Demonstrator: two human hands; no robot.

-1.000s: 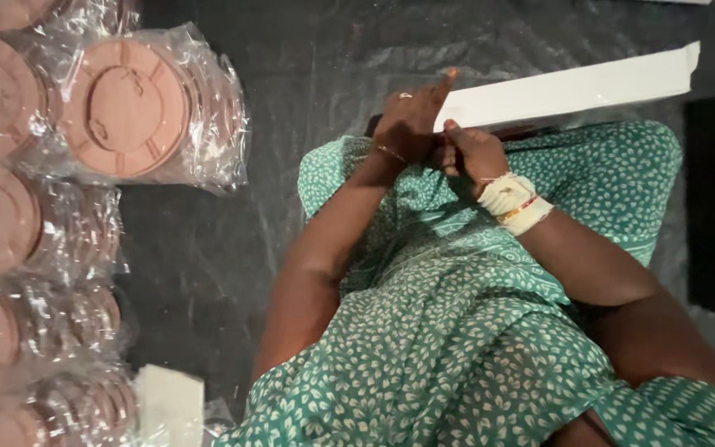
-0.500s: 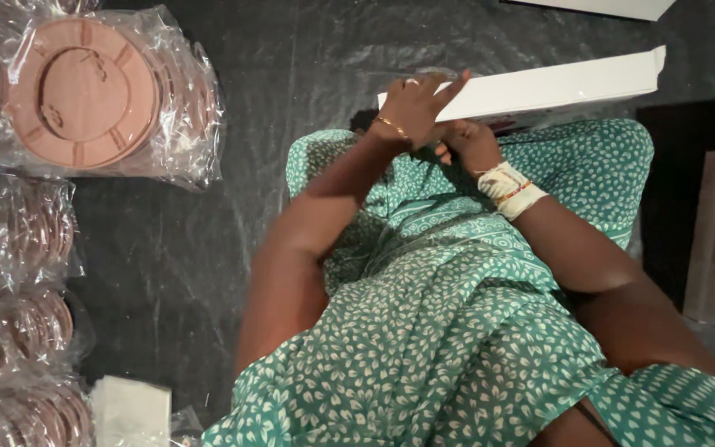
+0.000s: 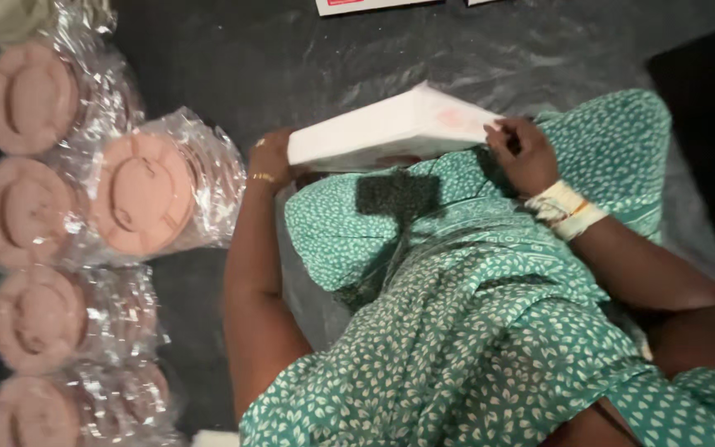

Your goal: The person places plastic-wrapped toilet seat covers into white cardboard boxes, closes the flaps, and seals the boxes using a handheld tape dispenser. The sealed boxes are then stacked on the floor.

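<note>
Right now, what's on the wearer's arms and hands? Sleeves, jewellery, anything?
Both forearms are bare, no sleeves showing. The left hand has a gold ring on a finger and a thin gold bangle at the wrist. The right hand has a broad cream wristband with an orange streak. No gloves.

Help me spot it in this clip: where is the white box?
The white box sits upper centre in the head view, between the left hand and right hand, above the green-clothed lap.

Clear bags of pink round discs (image 3: 138,194): stacked down the frame's left side, crinkled plastic.
White flat box (image 3: 390,128): upper centre, tilted, faint pink patch.
Red-and-white card (image 3: 365,5): top edge.
</note>
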